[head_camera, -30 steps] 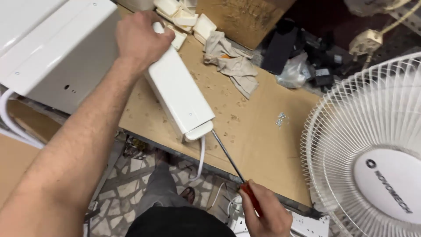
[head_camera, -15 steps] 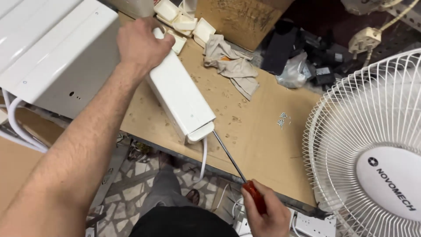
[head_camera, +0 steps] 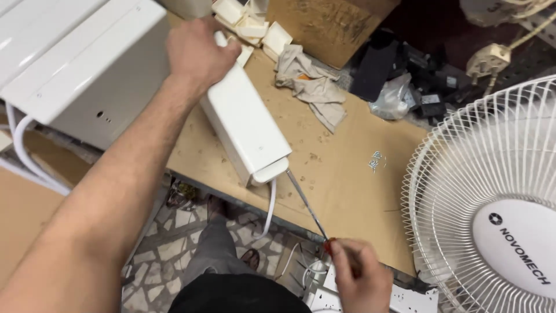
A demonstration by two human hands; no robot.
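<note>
White plastic casing [head_camera: 246,130] lies slantwise on the cardboard-topped bench [head_camera: 347,191], its near end at the edge. Left hand [head_camera: 200,55] grips the far end, steadying it. Right hand [head_camera: 362,278] grasps a red-handled screwdriver [head_camera: 307,206], tip at the casing's end cap. Beyond: rag [head_camera: 313,87], loose screws [head_camera: 376,162], fan [head_camera: 492,197].

Glossy white plastic casing [head_camera: 246,124] — bare metal screwdriver shaft [head_camera: 306,203] — matt, rough brown board benchtop [head_camera: 347,191].

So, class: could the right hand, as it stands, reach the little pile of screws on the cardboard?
Probably yes: the right hand grips a screwdriver, but bare cardboard lies between it and the screws.
</note>
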